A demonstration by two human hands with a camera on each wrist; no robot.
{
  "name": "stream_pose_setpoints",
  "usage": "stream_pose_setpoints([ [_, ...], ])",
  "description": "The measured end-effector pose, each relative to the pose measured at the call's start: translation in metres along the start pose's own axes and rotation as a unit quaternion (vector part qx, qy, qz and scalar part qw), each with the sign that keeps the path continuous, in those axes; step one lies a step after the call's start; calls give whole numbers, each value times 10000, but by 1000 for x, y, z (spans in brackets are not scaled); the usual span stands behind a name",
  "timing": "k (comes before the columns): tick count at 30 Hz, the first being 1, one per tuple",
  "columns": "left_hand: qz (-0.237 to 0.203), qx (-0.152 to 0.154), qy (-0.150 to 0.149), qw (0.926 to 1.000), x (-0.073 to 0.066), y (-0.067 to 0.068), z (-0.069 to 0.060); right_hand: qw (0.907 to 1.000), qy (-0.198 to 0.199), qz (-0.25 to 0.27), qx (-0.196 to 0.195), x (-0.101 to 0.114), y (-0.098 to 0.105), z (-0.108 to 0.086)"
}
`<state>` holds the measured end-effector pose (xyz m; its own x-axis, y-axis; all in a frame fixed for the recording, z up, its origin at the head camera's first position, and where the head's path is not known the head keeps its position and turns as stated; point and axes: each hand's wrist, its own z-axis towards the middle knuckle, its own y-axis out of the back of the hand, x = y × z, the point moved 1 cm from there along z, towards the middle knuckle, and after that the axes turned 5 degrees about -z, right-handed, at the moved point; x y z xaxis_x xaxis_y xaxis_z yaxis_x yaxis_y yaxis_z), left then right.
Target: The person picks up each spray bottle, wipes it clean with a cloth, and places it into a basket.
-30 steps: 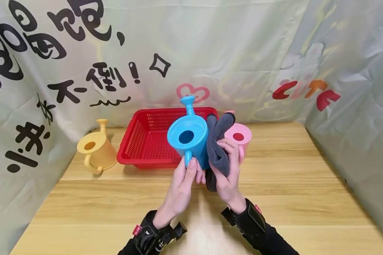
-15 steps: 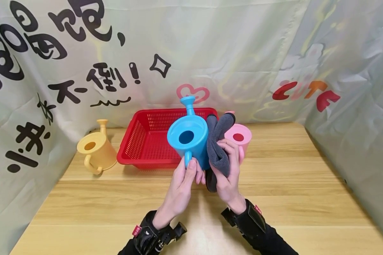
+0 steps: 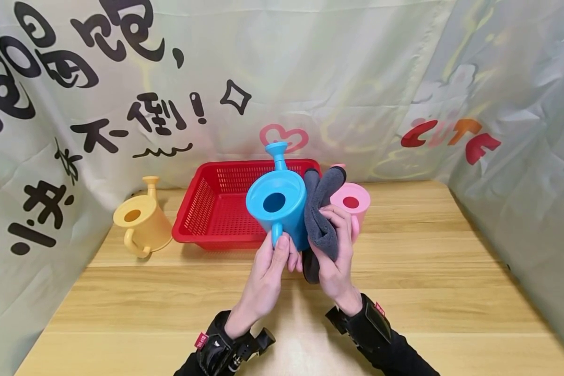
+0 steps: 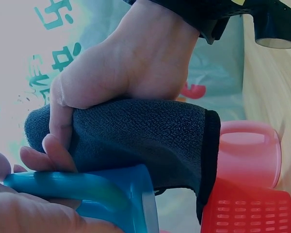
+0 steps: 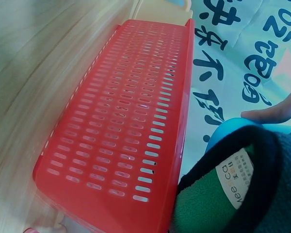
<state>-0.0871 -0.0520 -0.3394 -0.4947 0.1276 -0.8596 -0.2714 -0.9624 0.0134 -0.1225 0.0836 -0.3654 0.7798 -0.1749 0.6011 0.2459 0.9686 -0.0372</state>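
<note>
A blue watering can point(image 3: 282, 203) is held up above the table, its spout pointing toward the back. The left hand point(image 3: 263, 282) grips its handle from below, thumb on the handle. In the right hand point(image 3: 336, 256) is a folded dark grey cloth point(image 3: 320, 224), pressed against the can's right side. The left wrist view shows the cloth point(image 4: 140, 131) draped beneath the right hand point(image 4: 131, 58), beside the blue can point(image 4: 116, 194). A label shows on the cloth point(image 5: 213, 199) in the right wrist view.
A red perforated basket point(image 3: 230, 239) stands behind the blue can. To its left is a yellow watering can point(image 3: 152, 224); a pink watering can point(image 3: 359, 196) stands to its right, partly behind the cloth. A printed curtain point(image 3: 357, 78) hangs around the wooden table point(image 3: 427, 292).
</note>
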Motion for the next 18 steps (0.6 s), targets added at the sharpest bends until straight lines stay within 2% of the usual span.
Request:
stream_pose_setpoints([
  [18,-14,-10,56,10000,-1,-1,-1,10000,8,-48,-33,0,0,-2],
])
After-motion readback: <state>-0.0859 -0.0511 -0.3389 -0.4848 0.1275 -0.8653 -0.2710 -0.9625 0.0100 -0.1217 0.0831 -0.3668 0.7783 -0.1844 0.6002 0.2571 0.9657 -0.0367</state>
